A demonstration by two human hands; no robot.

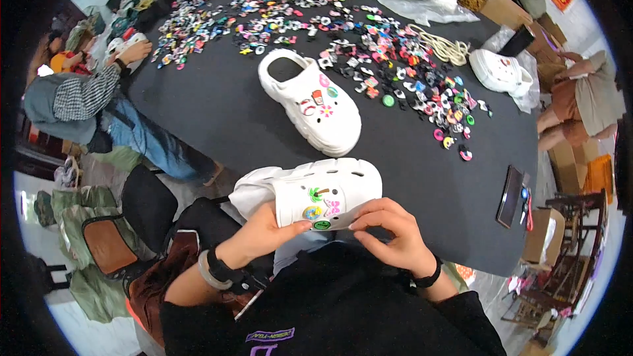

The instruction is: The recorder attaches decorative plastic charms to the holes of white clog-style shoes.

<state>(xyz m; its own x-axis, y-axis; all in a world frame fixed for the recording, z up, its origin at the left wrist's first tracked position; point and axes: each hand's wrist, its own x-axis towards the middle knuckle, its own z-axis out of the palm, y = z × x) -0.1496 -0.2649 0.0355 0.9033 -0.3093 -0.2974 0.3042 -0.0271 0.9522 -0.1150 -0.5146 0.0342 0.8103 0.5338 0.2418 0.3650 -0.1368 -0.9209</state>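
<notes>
A white clog (316, 188) lies on its side at the near edge of the black table (217, 105). My left hand (260, 234) grips it from below, thumb by a green round charm (322, 225). My right hand (389, 231) pinches the clog's lower edge next to that charm. Several coloured charms sit in the clog's holes. A second white clog (310, 99) with a few charms rests upright on the table beyond it.
Several small coloured charms (409, 72) are strewn over the far half of the table. A dark phone (511, 194) lies at the right edge. More white clogs (498, 69) lie at the right and back. A person in a checked sleeve (86, 92) sits at the left; chairs (142, 204) stand near me.
</notes>
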